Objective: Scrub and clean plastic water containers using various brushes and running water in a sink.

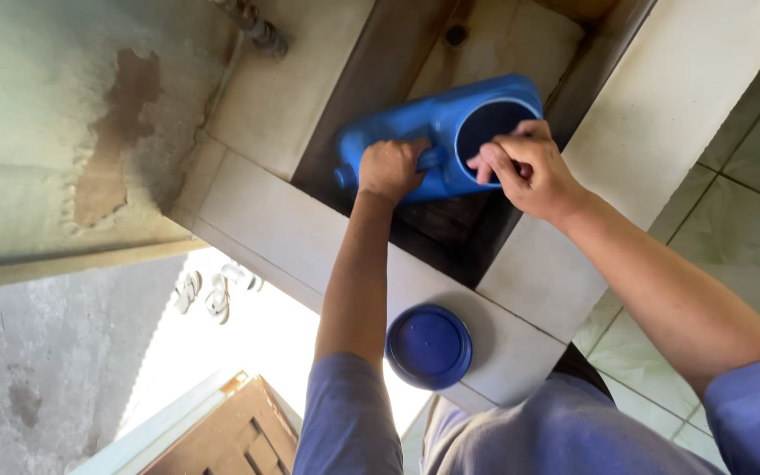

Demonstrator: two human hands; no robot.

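- A blue jug (433, 141) is held on its side over a tiled basin (450, 237), with its wide open mouth turned toward the right hand.
- The left hand (390, 167) is closed around the handle of the jug, on its upper side.
- The right hand (525, 167) is placed at the rim of the mouth; its fingers (490, 167) are curled there, but it cannot be told if something small is pinched in them.
- The long axis of the jug runs from left to right in the view, so the mouth lies just beside the right hand, while the narrow end points past the left hand.
- A round blue lid (429, 347) is laid flat on the tiled ledge (521, 343) near the body, well apart from the jug.
- A pair of sandals (204, 295) is seen on the bright floor far below.
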